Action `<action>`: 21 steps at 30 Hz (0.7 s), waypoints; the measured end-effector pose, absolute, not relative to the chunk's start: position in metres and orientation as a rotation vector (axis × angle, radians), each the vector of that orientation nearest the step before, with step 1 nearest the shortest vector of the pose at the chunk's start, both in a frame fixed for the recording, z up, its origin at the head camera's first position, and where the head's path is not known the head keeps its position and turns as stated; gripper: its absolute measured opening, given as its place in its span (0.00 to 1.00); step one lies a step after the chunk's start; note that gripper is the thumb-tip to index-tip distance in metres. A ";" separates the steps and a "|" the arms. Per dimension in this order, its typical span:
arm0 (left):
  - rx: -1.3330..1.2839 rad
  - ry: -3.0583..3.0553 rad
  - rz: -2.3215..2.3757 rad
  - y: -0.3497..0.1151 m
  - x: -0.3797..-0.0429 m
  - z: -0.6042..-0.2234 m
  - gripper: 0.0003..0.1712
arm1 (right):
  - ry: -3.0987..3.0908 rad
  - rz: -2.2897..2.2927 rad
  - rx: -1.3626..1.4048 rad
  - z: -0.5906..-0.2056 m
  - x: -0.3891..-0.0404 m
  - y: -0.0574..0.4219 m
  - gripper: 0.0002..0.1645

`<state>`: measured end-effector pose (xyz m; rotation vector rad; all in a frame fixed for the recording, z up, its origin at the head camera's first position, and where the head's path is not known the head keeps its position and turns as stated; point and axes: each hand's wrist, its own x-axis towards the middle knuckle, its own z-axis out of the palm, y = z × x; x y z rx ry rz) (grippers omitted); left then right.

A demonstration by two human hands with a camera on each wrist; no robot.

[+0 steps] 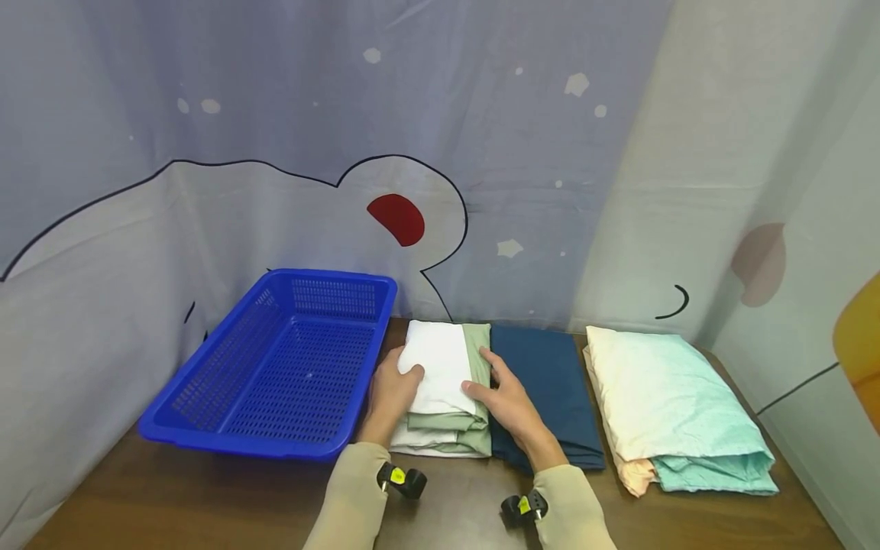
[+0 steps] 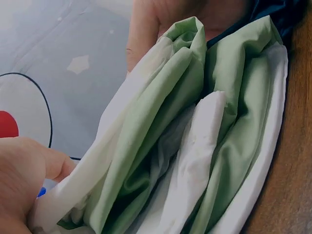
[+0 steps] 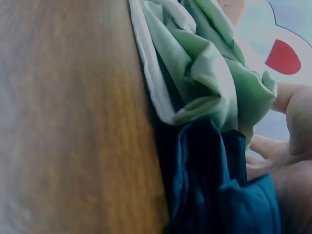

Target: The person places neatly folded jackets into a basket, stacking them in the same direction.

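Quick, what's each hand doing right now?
Left hand: holding the folded white-and-green cloth by its left side.
Right hand: holding that cloth's right side.

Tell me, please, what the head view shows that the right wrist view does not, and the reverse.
Only the head view: the blue perforated plastic basket, the cream-and-mint folded cloth and the beige sleeves.

Only the right wrist view: a close side look into the loose layers of the white-and-green folded cloth.

Both: that cloth, the navy folded cloth, the right hand, part of the left hand, the wooden table and the patterned curtain.
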<state>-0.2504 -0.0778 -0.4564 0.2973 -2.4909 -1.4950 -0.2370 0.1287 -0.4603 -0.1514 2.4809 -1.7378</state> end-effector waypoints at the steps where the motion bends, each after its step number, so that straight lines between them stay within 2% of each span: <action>1: 0.286 -2.497 -1.485 -0.078 -0.250 -0.456 0.35 | 2.485 -1.743 -0.155 -0.460 -0.237 0.128 0.47; 11: 0.113 -2.411 -1.431 -0.075 -0.249 -0.442 0.40 | 2.573 -1.753 -0.231 -0.457 -0.239 0.129 0.47; 21: -0.022 -2.396 -1.320 -0.069 -0.237 -0.418 0.40 | 2.545 -1.852 -0.221 -0.447 -0.240 0.138 0.47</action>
